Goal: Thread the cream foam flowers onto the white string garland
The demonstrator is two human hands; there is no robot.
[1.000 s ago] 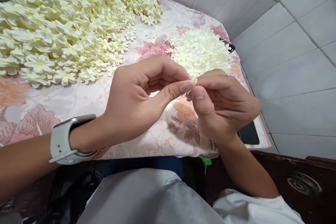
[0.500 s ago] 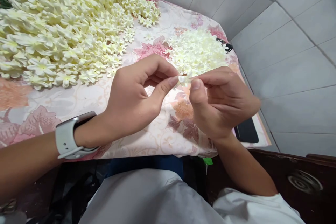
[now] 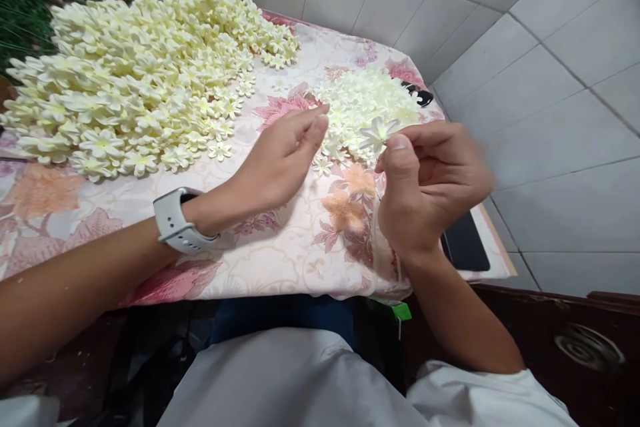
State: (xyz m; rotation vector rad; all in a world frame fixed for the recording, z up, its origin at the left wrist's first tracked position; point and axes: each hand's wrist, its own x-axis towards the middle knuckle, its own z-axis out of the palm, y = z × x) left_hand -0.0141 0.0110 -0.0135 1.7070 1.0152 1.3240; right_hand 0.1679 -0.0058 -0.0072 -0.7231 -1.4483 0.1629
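Between the thumb and index finger of my right hand point(image 3: 430, 180) is a single white artificial flower point(image 3: 379, 133), its petals spread to the left. My left hand point(image 3: 280, 157) is apart from it, at the near left side of a small heap of white flowers point(image 3: 370, 97). The left thumb and fingertips are pressed together; what they hold, if anything, is hidden. A loose pale flower point(image 3: 323, 165) lies below the left fingertips. A far bigger pile of cream-yellow flowers point(image 3: 150, 80) covers the left of the table.
A floral cloth point(image 3: 295, 253) covers the table. Dark phone point(image 3: 465, 243) lies at the right edge, and a black object point(image 3: 419, 95) sits behind the small heap. White tiled walls point(image 3: 565, 147) bound the back and right. Green strands point(image 3: 23, 20) show far left.
My hands were together on one small white piece; now they are apart. The left hand has drawn toward the small heap, while the right holds a flower. The view has shifted slightly.
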